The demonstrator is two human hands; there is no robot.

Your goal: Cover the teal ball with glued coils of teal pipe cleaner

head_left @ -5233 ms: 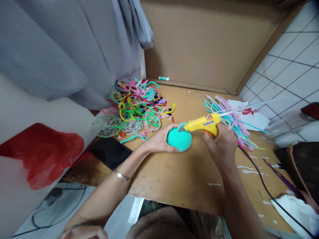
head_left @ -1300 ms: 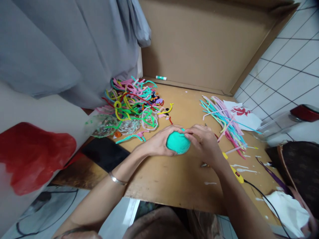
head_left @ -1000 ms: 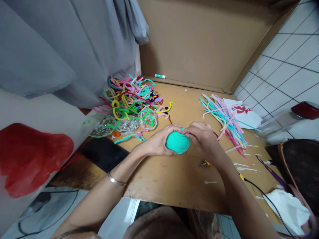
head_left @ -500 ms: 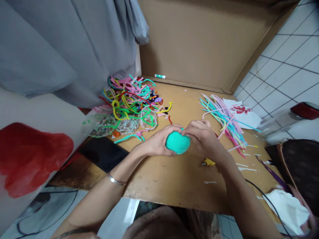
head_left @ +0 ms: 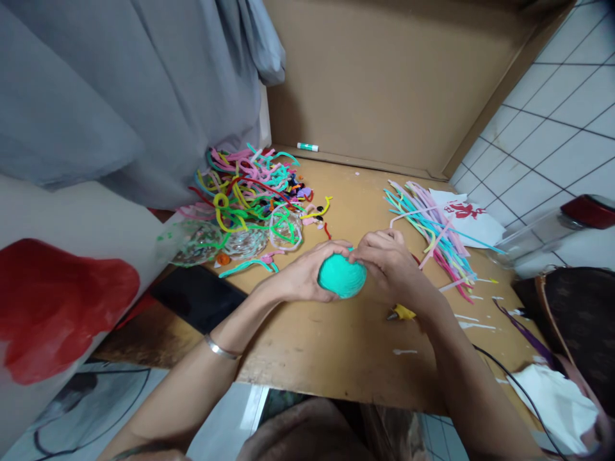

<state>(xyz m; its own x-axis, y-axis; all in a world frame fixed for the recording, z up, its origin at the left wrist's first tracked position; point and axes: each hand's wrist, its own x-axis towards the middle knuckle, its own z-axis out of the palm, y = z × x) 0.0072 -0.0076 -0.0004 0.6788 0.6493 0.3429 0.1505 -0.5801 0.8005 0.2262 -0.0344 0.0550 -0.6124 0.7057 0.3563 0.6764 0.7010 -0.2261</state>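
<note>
A teal ball (head_left: 342, 276), its surface ridged like wound fuzzy strands, is held above the table. My left hand (head_left: 310, 272) is wrapped around its left side, thumb below and fingers over the top. At its upper right edge, the fingertips of my right hand (head_left: 384, 256) are pinched together against the ball. Whether a strand end lies between them is hidden. Below my right wrist, the yellow tip of a glue gun (head_left: 402, 312) shows on the table, the rest covered by my arm.
Tangled pipe cleaners (head_left: 250, 186) and clear domed pieces (head_left: 245, 243) crowd the left, near a black phone-like slab (head_left: 199, 299). Straight pipe cleaners (head_left: 432, 224) lie right. A glue stick (head_left: 307, 147) rests at the back. A brown bag (head_left: 571, 320) and white tissue (head_left: 552, 397) sit at right.
Almost nothing differs. Both hands keep their grip on the teal ball, and the whole view has shifted very slightly.
</note>
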